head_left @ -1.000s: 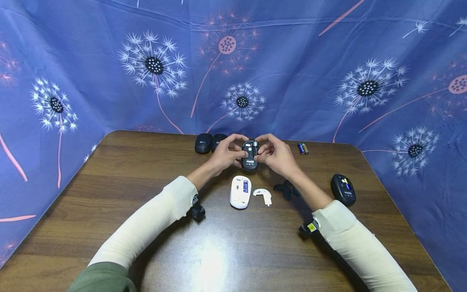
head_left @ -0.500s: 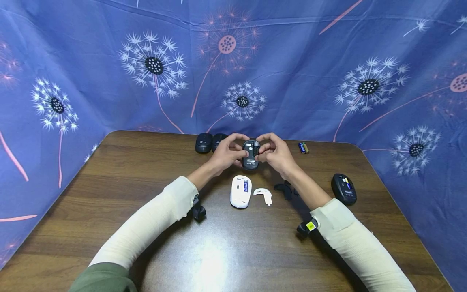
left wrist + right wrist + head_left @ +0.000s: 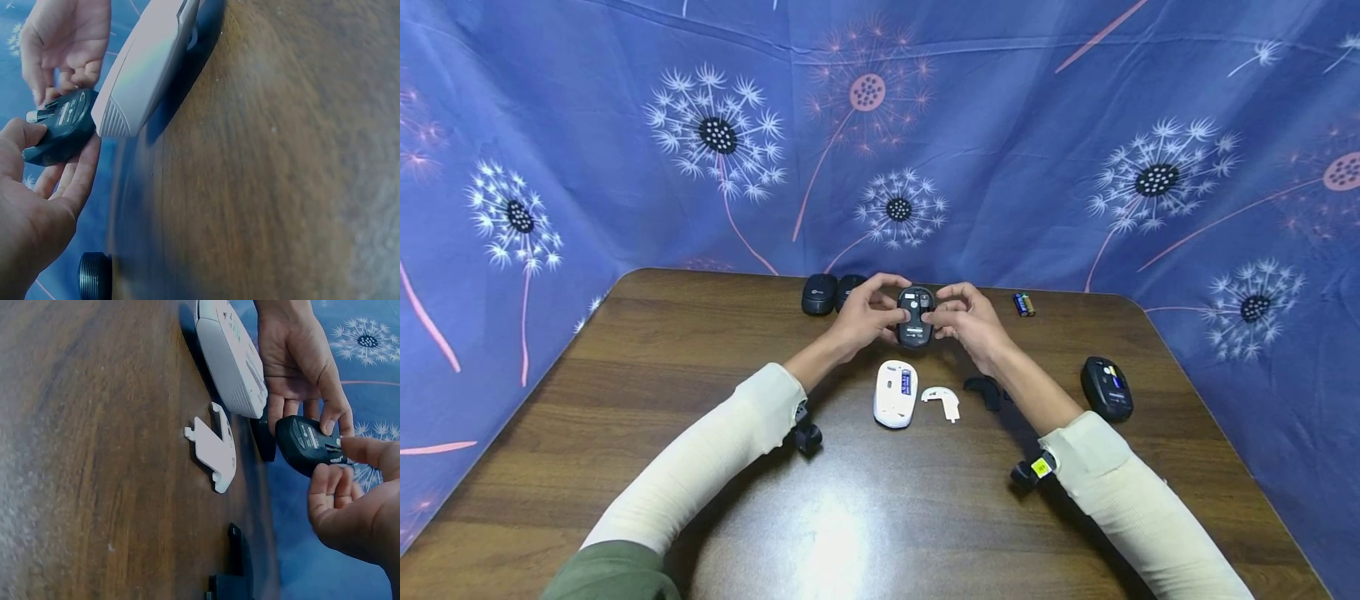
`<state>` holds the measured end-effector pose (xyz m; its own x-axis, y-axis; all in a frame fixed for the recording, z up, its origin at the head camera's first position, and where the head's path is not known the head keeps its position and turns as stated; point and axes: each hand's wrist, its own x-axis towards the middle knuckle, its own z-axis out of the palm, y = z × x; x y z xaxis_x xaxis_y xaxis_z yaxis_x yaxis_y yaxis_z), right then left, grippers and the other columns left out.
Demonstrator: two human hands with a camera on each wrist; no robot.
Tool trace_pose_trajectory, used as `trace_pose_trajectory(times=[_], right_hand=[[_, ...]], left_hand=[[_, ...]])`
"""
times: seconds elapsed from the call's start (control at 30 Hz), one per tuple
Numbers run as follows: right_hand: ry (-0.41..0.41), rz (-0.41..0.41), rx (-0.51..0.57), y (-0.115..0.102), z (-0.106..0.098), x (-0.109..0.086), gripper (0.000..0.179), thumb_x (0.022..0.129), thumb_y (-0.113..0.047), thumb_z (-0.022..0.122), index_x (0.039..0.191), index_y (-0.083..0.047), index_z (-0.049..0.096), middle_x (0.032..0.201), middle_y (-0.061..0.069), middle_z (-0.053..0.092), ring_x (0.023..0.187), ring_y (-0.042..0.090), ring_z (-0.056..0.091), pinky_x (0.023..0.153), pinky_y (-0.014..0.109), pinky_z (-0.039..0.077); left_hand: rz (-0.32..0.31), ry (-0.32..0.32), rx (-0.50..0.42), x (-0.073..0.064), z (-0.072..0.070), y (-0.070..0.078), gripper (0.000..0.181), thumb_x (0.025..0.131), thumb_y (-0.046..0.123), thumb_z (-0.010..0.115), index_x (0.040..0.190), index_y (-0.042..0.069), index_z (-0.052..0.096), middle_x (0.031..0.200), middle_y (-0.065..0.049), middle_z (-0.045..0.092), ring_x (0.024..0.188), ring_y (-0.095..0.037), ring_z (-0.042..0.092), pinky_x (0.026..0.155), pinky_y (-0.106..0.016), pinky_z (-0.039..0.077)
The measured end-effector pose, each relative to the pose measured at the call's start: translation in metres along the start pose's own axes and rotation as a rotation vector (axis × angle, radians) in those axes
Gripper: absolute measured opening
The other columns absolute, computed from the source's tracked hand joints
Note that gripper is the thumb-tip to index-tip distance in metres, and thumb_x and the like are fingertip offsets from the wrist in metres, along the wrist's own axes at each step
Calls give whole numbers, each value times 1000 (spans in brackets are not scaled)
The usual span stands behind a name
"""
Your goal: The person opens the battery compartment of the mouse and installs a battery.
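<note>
My left hand (image 3: 862,317) grips a black computer mouse (image 3: 915,332) with its underside up, thumb on the base and fingers beneath. The mouse's battery slot is uncovered, and the silver end of a battery (image 3: 32,116) sticks out at its end in the left wrist view. My right hand (image 3: 973,323) is at the slot side, thumb pressing over the slot and curled fingers at the mouse's edge. Closer to me, a white mouse (image 3: 895,410) lies underside up, beside a curved white battery cover (image 3: 212,450). A black cover (image 3: 983,392) lies partly hidden by my right forearm.
Two batteries (image 3: 1023,305) lie at the back right. Another black mouse (image 3: 1107,390) rests upside down near the table's right edge. A pair of dark mice (image 3: 818,294) stands behind my left hand. A blue patterned cloth (image 3: 985,167) hangs behind the wooden table (image 3: 700,333).
My right index finger has come away from the mouse's far end, and the hand has shifted slightly right. The thumb stays on the mouse. My left hand keeps its grip.
</note>
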<state>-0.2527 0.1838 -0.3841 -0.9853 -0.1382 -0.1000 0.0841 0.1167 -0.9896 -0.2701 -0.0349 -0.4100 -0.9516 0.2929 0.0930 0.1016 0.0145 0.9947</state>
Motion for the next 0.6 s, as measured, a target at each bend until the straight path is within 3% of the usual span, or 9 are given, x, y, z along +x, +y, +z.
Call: trace_pose_trajectory(times=[0.23,0.47,0.6], right_hand=[[-85,96,130,1,-1,5,28,114,-25,66,134,-8,58,113,1,69,97,11,72,93,21,66],[-97,113,164,-1,1,7,19,115,-23,64,127,-10,60,108,-2,70,95,11,71,93,22,66],[-82,116,184,-1,2,7,13,115,-20,64,122,-11,60,107,-2,70,93,10,70,91,22,66]], left_hand=[[26,7,-10,0,-2,-1,50,100,-7,75,147,9,66,100,-11,72,81,-17,76,73,-52,75],[41,9,-20,-1,-2,-1,50,100,-7,76,146,8,67,97,-10,74,80,-16,76,71,-53,75],[48,13,-12,-1,-1,-1,50,98,-8,77,145,7,68,98,-10,74,81,-16,75,68,-47,74]])
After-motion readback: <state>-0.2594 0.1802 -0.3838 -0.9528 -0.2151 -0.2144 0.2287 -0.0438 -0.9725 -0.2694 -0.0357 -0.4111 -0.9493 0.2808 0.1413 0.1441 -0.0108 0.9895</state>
